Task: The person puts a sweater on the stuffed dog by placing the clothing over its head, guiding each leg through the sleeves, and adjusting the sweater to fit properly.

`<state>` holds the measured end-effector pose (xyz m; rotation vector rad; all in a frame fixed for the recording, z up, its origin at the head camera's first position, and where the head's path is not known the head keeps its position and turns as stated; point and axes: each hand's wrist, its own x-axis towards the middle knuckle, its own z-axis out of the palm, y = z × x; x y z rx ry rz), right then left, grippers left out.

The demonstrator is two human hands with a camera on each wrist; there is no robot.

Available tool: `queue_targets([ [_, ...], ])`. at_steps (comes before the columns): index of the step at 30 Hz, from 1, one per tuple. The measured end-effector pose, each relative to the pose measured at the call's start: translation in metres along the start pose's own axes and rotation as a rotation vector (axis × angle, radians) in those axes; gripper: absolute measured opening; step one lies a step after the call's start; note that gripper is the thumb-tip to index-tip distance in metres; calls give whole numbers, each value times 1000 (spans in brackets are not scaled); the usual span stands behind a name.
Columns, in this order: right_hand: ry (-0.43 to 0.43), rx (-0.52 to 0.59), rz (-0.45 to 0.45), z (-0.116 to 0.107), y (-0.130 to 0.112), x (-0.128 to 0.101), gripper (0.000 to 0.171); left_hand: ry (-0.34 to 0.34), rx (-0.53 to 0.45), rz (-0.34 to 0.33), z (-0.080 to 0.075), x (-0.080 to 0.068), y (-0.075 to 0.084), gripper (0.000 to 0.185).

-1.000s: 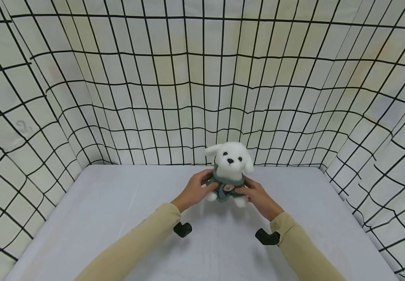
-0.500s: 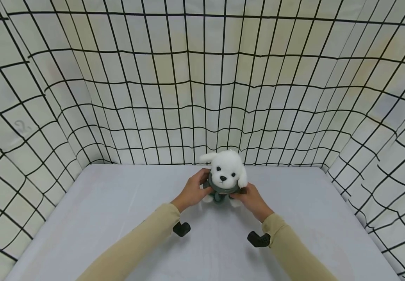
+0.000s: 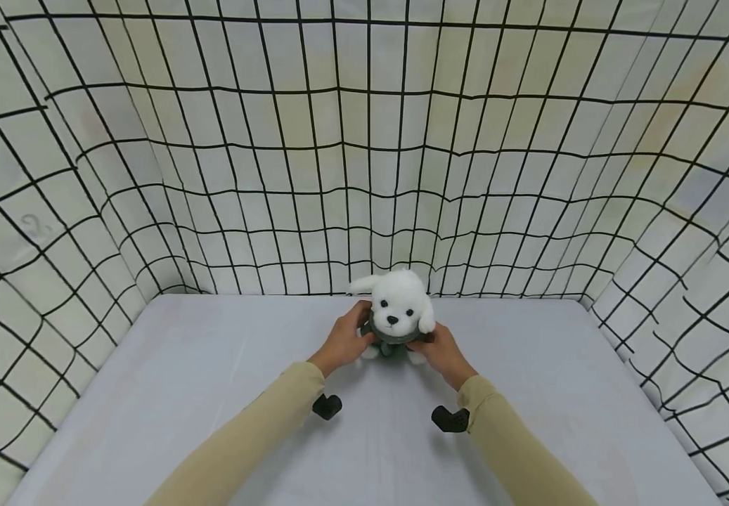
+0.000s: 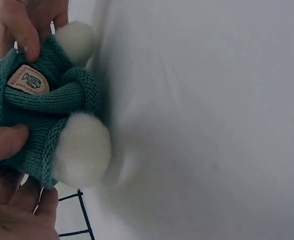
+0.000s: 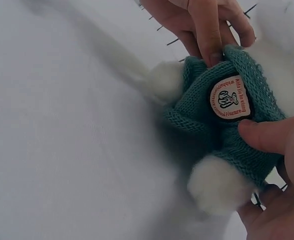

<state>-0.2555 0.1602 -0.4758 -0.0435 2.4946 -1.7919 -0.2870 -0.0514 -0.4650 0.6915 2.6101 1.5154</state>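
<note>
A white plush dog (image 3: pixel 397 301) in a teal knitted sweater (image 4: pixel 32 117) is near the table's far edge, its face toward me. My left hand (image 3: pixel 343 340) grips one side of its body, thumb in front and fingers behind. On the other side my right hand (image 3: pixel 445 353) holds it the same way. Both thumbs press on the knit, as the wrist views show. A round patch (image 5: pixel 230 100) with red lettering is sewn on the sweater's front. Two fluffy white feet (image 5: pixel 219 185) stick out below. The toy's head leans forward, hiding most of the sweater in the head view.
The white table (image 3: pixel 212 393) spreads around the toy. Black netting (image 3: pixel 364 190) over pale sheets rises behind the table and along both sides. A black device (image 3: pixel 450 419) sits under the right cuff, and another black device (image 3: pixel 327 406) by the left cuff.
The plush dog has tipped its head forward and shifted left, covering its patch in the head view. My right hand has moved left with it; my left hand has moved only slightly.
</note>
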Motion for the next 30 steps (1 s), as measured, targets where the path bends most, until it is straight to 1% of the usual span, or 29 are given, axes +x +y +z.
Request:
queue_targets([
  [5,31,-63,-7,0,5,1,46,-32,14,12,1,2,-4,53],
  [9,61,-125,-25,1,7,3,45,-21,23,16,1,3,-3,52],
  [17,83,-180,-63,3,8,6,44,-1,54,-25,2,7,-2,51],
  [20,78,-216,-88,0,9,4,48,-6,70,-46,2,5,0,51],
  [24,62,-264,-130,-6,9,-3,61,-30,109,-72,1,0,5,56],
  [26,56,-271,-144,-9,7,-7,66,-41,138,-78,0,-3,8,60],
  [30,64,-291,-152,-13,2,-13,69,-49,185,-90,-2,-8,12,66],
])
